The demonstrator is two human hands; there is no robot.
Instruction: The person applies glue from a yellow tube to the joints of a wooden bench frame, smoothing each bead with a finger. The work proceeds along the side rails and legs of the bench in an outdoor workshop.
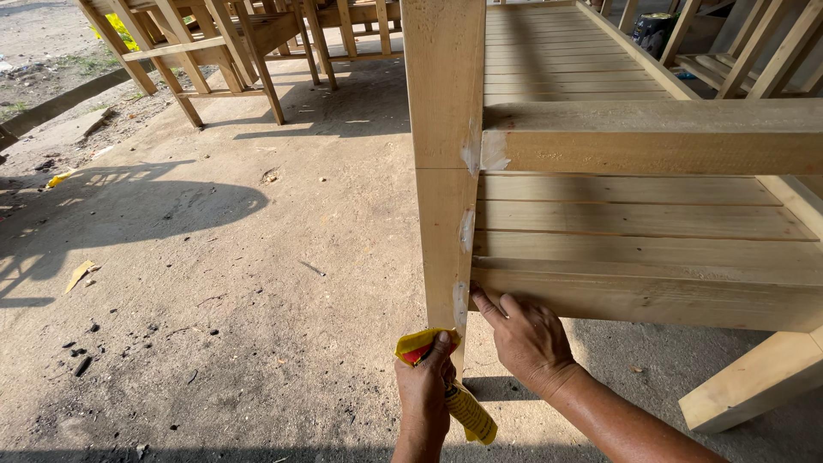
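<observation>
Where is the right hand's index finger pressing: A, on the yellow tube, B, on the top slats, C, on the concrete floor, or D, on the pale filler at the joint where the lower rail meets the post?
D: the right hand has its fingers against the pale filler at the post and lower rail joint.

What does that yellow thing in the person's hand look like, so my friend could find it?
Start at the big pale wooden bench frame and follow its upright corner post down. Beside its foot, the left hand grips a soft yellow squeeze tube with red patch, the only brightly coloured thing against bare wood.
</observation>
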